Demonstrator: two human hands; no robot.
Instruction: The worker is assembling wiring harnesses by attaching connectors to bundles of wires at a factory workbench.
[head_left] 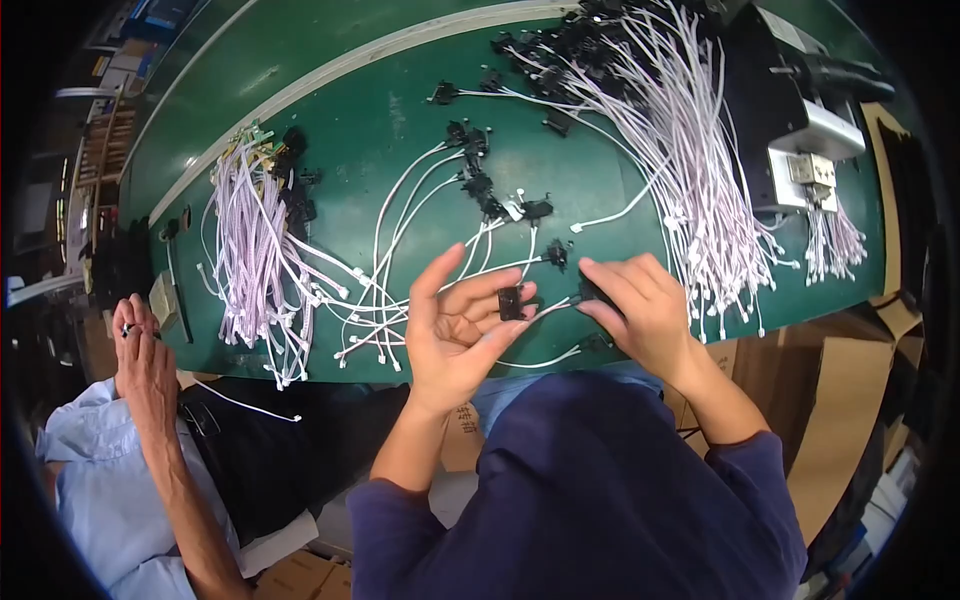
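Observation:
In front of me my left hand point(450, 335) has its fingers curled around a small black plastic piece point(511, 303), held at the fingertips. Its thumb lies by a white cable point(548, 310) that runs toward the other hand. My right hand point(640, 308) pinches a black part point(592, 292) at the end of this cable, mostly covered by the fingers. Just beyond my hands a black plastic part point(556, 253) ends another white cable on the green table point(400, 110). Several similar cabled parts point(478, 187) lie farther back.
A large bundle of white cables point(690, 180) with black ends lies to the right, beside a black and silver machine point(800, 130). Another bundle point(245, 230) lies left. A co-worker's hands point(145, 355) hold a small cabled part at the left table edge.

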